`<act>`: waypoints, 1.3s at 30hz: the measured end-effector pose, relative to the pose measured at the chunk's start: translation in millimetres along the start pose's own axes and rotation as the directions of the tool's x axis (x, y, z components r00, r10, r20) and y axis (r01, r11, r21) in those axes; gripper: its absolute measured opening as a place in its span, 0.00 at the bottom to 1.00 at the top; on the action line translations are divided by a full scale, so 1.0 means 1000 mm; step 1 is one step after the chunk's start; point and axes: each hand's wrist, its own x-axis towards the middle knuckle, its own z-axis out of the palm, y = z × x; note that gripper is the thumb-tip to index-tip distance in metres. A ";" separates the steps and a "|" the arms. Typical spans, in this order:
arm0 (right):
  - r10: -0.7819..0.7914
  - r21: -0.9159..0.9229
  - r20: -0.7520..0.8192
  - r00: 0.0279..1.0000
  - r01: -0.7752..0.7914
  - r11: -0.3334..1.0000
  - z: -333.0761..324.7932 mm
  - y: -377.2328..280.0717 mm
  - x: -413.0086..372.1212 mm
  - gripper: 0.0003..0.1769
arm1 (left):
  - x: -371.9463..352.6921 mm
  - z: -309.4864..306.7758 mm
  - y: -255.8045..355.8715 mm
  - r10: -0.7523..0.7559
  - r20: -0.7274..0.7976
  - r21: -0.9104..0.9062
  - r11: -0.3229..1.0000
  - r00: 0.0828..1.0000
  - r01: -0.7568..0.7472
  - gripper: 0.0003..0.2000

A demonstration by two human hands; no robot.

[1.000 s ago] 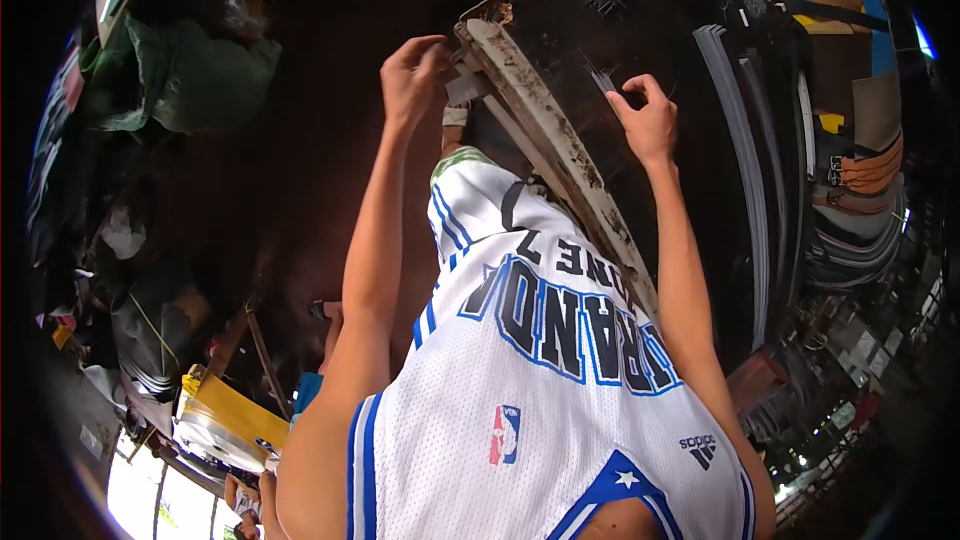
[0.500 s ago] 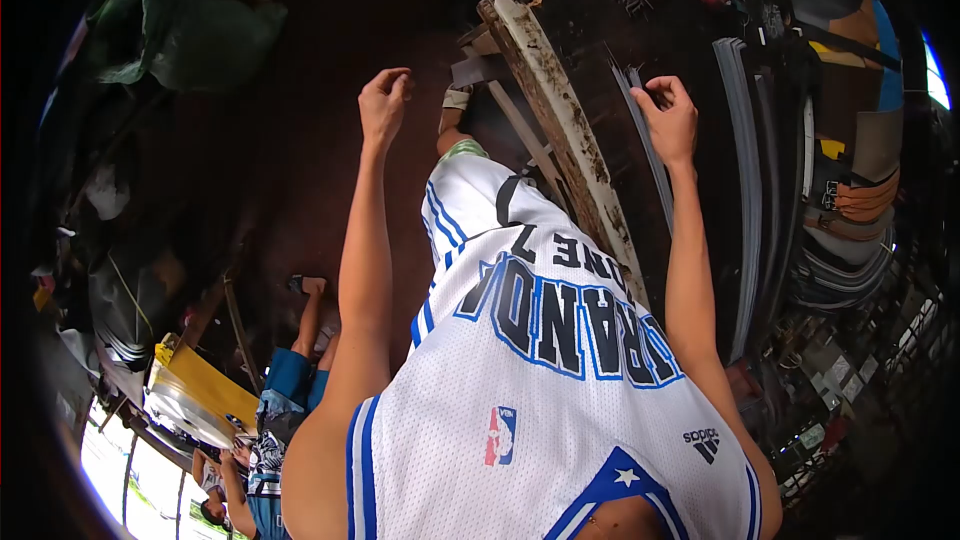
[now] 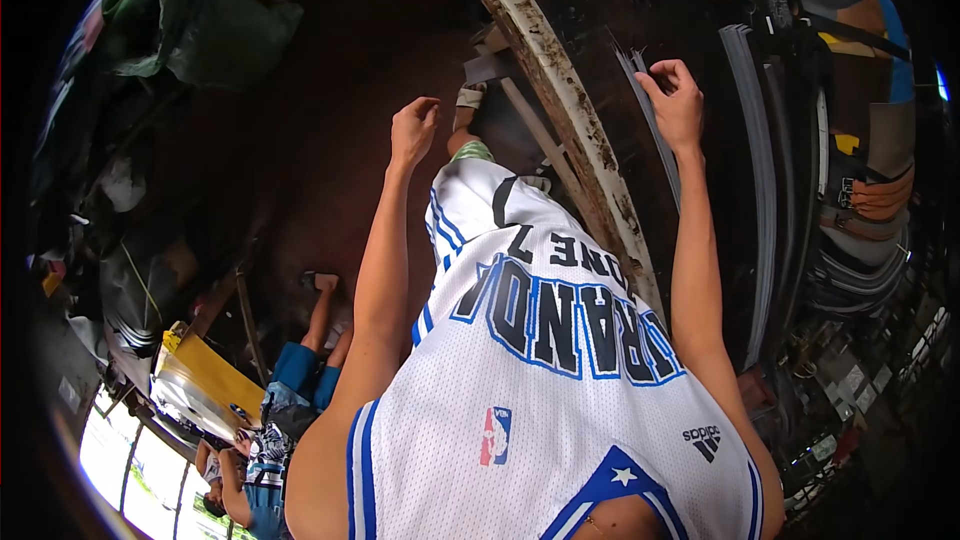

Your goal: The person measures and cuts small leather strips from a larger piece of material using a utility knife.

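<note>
My left hand (image 3: 414, 130) hangs in the air over the dark floor, left of the table's edge. Its fingers are curled in toward the thumb, and nothing sticks out of them. My right hand (image 3: 673, 108) is over the dark tabletop, fingers bent and the thumb apart from them, with no object between. Just left of it runs a narrow bundle of grey strips (image 3: 640, 90), which it partly overlaps in this view. A longer bundle of grey strips (image 3: 757, 150) lies to its right.
A worn, pale wooden beam (image 3: 565, 90) edges the table beside my legs. Stacked sheets and orange pieces (image 3: 882, 198) stand at the far right. Behind on the left, another person (image 3: 305, 370) is by a yellow-sided object (image 3: 215, 375). A dark green bag (image 3: 215, 35) sits at upper left.
My left hand has shifted right and slightly down, closer to the table. My right hand has moved a little right and up, its thumb and fingers still apart.
</note>
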 end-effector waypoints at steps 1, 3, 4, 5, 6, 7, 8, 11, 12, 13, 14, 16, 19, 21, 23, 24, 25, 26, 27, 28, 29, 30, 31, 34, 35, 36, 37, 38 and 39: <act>-0.003 -0.011 0.003 1.000 0.003 1.000 0.000 -0.001 0.000 0.15 | 0.001 0.000 -0.001 0.003 -0.001 0.002 1.000 1.000 -0.003 0.08; 0.014 -0.017 0.010 1.000 -0.013 1.000 -0.001 -0.006 -0.002 0.14 | 0.003 -0.001 -0.005 0.043 -0.013 0.018 0.999 0.999 -0.042 0.08; 0.030 -0.025 0.018 0.999 -0.029 0.999 -0.002 -0.008 -0.003 0.13 | 0.006 -0.001 -0.007 0.046 -0.010 0.022 0.999 0.999 -0.046 0.08; 0.034 -0.023 0.013 0.999 -0.033 0.999 -0.002 -0.009 -0.003 0.13 | 0.008 -0.001 -0.008 0.040 -0.002 0.025 0.999 0.999 -0.039 0.08; 0.030 -0.023 0.013 0.999 -0.030 0.999 -0.001 -0.009 -0.004 0.13 | 0.011 -0.002 -0.006 0.034 0.005 0.027 0.999 0.999 -0.035 0.08; 0.026 -0.023 0.012 1.000 -0.026 0.999 -0.001 -0.009 -0.004 0.14 | 0.014 -0.003 -0.005 0.039 0.008 0.031 0.999 0.999 -0.039 0.08; 0.027 -0.021 0.006 1.000 -0.027 0.999 0.000 -0.009 -0.004 0.14 | 0.018 -0.005 -0.004 0.041 0.024 0.039 0.998 0.999 -0.042 0.09; 0.052 -0.023 0.006 0.999 -0.052 0.998 0.001 -0.011 -0.006 0.14 | 0.027 -0.008 0.004 0.066 0.049 0.066 0.995 0.997 -0.069 0.10; 0.031 -0.034 -0.005 1.000 -0.031 0.999 -0.003 -0.008 -0.009 0.15 | 0.027 -0.005 0.009 0.088 0.054 0.080 0.992 0.995 -0.092 0.10; 0.007 -0.048 -0.019 1.000 -0.008 0.999 -0.003 -0.007 -0.009 0.15 | 0.031 -0.006 0.011 0.094 0.057 0.084 0.992 0.994 -0.099 0.10; 0.008 -0.046 -0.028 1.000 -0.009 0.999 -0.002 -0.007 -0.010 0.15 | 0.035 -0.007 0.015 0.111 0.054 0.082 0.990 0.992 -0.116 0.10; -0.025 -0.146 -0.045 0.999 0.018 0.989 -0.001 -0.010 -0.015 0.16 | 0.039 -0.009 0.030 0.135 0.055 0.085 0.987 0.989 -0.139 0.10; -0.062 -0.206 -0.063 0.996 0.048 0.977 0.000 -0.012 -0.019 0.16 | 0.047 -0.013 0.066 0.216 0.049 -0.009 0.976 0.975 -0.216 0.10; -0.102 -0.267 -0.076 0.992 0.078 0.960 0.002 -0.016 -0.022 0.15 | 0.055 -0.012 0.096 0.263 0.049 -0.038 0.965 0.964 -0.261 0.10; -0.072 -0.303 -0.087 0.994 0.043 0.952 0.007 -0.017 -0.027 0.15 | 0.071 -0.009 0.118 0.324 0.085 -0.047 0.946 0.942 -0.321 0.10; -0.051 -0.339 -0.089 0.995 0.018 0.940 0.008 -0.017 -0.028 0.15 | 0.079 -0.006 0.132 0.381 0.109 -0.062 0.924 0.918 -0.376 0.11; -0.080 -0.337 -0.117 0.990 0.036 0.941 0.010 -0.015 -0.028 0.15 | 0.085 -0.003 0.152 0.431 0.145 -0.032 0.902 0.891 -0.431 0.11; -0.073 -0.339 -0.126 0.989 0.027 0.940 0.009 -0.012 -0.028 0.15 | 0.092 0.005 0.170 0.436 0.154 -0.035 0.899 0.887 -0.436 0.11; -0.069 -0.318 -0.127 0.989 0.025 0.948 0.008 -0.012 -0.028 0.15 | 0.101 0.015 0.187 0.488 0.172 -0.076 0.873 0.856 -0.482 0.11; -0.062 -0.295 -0.129 0.990 0.022 0.955 0.009 -0.011 -0.029 0.15 | 0.107 0.026 0.205 0.539 0.189 -0.118 0.842 0.821 -0.526 0.11; -0.064 -0.296 -0.141 0.988 0.019 0.955 0.011 -0.011 -0.029 0.15 | 0.113 0.036 0.224 0.588 0.206 -0.144 0.809 0.782 -0.570 0.11; -0.056 -0.297 -0.154 0.986 0.008 0.955 0.011 -0.011 -0.029 0.15 | 0.117 0.047 0.244 0.635 0.223 -0.171 0.773 0.740 -0.611 0.11; -0.002 -0.276 -0.139 0.990 -0.037 0.961 0.010 -0.012 -0.030 0.15 | 0.126 0.061 0.260 0.648 0.261 -0.132 0.759 0.716 -0.638 0.11; -0.034 -0.270 -0.177 0.984 -0.016 0.963 0.011 -0.013 -0.031 0.15 | 0.152 0.112 0.301 0.635 0.334 -0.021 0.744 0.696 -0.668 0.12; -0.024 -0.256 -0.173 0.985 -0.021 0.966 0.013 -0.017 -0.032 0.15 | 0.156 0.124 0.315 0.647 0.363 0.054 0.704 0.671 -0.708 0.12; -0.019 -0.242 -0.169 0.985 -0.023 0.970 0.015 -0.022 -0.031 0.15 | 0.161 0.133 0.328 0.658 0.390 0.127 0.655 0.645 -0.745 0.13; -0.053 -0.235 -0.171 0.984 0.011 0.972 0.018 -0.022 -0.031 0.16 | 0.168 0.147 0.336 0.672 0.398 0.118 0.637 0.625 -0.761 0.13; -0.045 -0.232 -0.163 0.986 0.006 0.973 0.022 -0.022 -0.031 0.17 | 0.172 0.161 0.342 0.687 0.414 0.162 0.590 0.598 -0.791 0.13; -0.110 -0.245 -0.202 0.973 0.058 0.968 0.026 -0.025 -0.031 0.18 | 0.179 0.174 0.346 0.700 0.431 0.205 0.539 0.570 -0.817 0.14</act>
